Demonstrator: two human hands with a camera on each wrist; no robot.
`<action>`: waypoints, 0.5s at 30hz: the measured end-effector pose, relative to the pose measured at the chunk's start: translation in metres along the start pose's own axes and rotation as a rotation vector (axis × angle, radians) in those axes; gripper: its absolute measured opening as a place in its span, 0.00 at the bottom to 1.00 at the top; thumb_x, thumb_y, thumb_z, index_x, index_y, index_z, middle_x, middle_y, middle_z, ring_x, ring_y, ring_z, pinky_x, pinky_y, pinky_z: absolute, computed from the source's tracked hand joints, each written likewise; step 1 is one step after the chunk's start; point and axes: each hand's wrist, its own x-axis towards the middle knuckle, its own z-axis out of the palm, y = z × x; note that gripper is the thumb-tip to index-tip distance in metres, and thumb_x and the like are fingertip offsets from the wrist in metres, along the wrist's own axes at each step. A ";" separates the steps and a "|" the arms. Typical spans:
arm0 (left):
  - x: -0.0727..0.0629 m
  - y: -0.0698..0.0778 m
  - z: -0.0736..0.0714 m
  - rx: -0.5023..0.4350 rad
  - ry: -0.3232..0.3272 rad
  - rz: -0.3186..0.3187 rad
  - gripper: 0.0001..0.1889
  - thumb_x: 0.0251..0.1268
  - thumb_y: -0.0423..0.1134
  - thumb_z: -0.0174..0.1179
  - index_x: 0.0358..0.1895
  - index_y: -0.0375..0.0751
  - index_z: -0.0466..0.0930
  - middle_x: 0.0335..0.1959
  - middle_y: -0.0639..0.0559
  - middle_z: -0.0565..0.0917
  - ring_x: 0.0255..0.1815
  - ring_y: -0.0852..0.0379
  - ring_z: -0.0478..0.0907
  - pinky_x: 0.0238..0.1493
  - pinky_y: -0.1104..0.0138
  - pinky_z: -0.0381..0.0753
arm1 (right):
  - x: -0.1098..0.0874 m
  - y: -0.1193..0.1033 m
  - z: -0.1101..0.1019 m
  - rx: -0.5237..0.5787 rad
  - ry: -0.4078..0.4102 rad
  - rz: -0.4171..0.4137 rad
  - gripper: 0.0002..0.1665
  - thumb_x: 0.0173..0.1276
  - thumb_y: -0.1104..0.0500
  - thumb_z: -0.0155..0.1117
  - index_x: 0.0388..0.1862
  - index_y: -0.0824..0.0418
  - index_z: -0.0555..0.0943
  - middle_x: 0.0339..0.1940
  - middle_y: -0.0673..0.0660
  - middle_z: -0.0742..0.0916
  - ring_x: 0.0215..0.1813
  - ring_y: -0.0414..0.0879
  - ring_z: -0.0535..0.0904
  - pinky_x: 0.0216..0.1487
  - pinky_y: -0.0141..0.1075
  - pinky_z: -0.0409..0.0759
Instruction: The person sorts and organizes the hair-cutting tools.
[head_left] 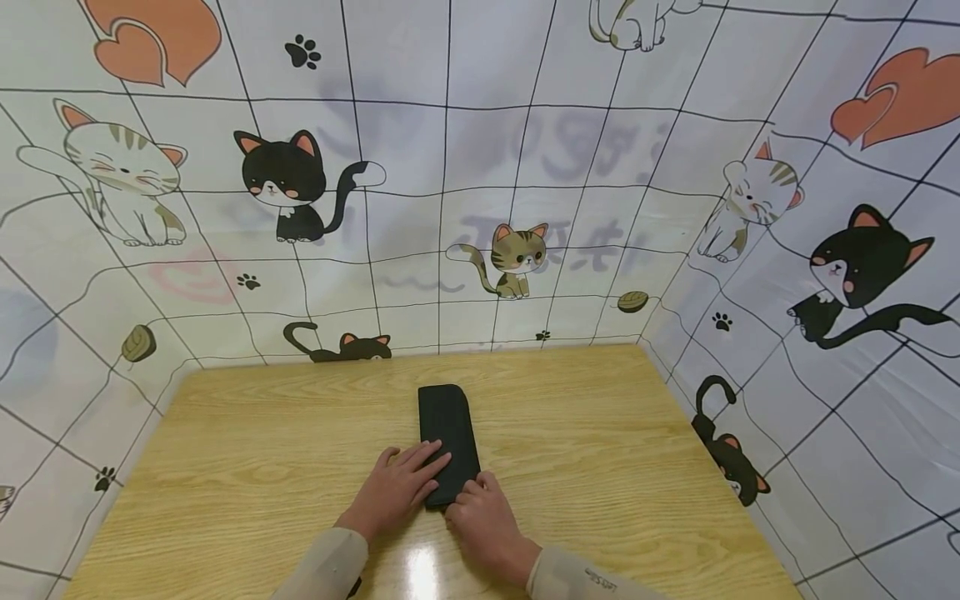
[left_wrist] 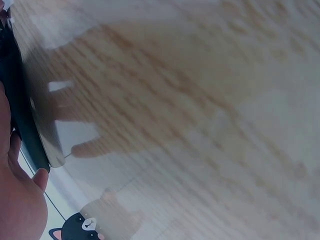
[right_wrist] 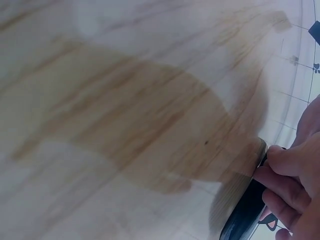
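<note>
A flat black case (head_left: 447, 412), long and narrow with one rounded far corner, lies lengthwise on the wooden table. My left hand (head_left: 393, 487) rests on its near left part, fingers stretched over the top. At the near right corner, my right hand (head_left: 483, 521) has its fingers curled and pinches the case's edge. The left wrist view shows the case's dark side (left_wrist: 22, 110) close over the tabletop, beside the left hand (left_wrist: 22, 200). In the right wrist view, thumb and fingers of the right hand (right_wrist: 292, 180) meet at the end of the black case (right_wrist: 245, 212).
The wooden table (head_left: 600, 450) reaches back to a white cloth wall (head_left: 420, 275) printed with cats, paw prints and grid lines. Similar cloth sides (head_left: 862, 400) stand at left and right. Light reflects off the tabletop near its front.
</note>
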 end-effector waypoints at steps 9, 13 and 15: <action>0.001 0.000 0.002 0.018 0.029 0.019 0.24 0.70 0.50 0.55 0.68 0.56 0.72 0.70 0.51 0.73 0.67 0.51 0.73 0.54 0.49 0.74 | 0.007 -0.007 -0.001 0.032 -0.050 -0.025 0.05 0.61 0.50 0.69 0.26 0.42 0.87 0.27 0.40 0.87 0.34 0.36 0.75 0.48 0.37 0.68; 0.000 -0.001 0.003 0.035 0.038 0.028 0.24 0.71 0.51 0.54 0.69 0.57 0.72 0.70 0.52 0.72 0.66 0.52 0.73 0.52 0.51 0.74 | 0.007 -0.007 0.000 0.030 -0.068 -0.015 0.05 0.63 0.50 0.68 0.28 0.41 0.88 0.28 0.40 0.88 0.34 0.36 0.75 0.49 0.37 0.68; 0.000 -0.002 0.004 0.049 0.040 0.032 0.24 0.72 0.52 0.52 0.69 0.57 0.71 0.70 0.52 0.72 0.66 0.53 0.73 0.51 0.51 0.74 | 0.007 -0.006 0.001 0.029 -0.062 -0.015 0.05 0.63 0.49 0.68 0.28 0.41 0.88 0.28 0.39 0.88 0.34 0.36 0.75 0.49 0.37 0.68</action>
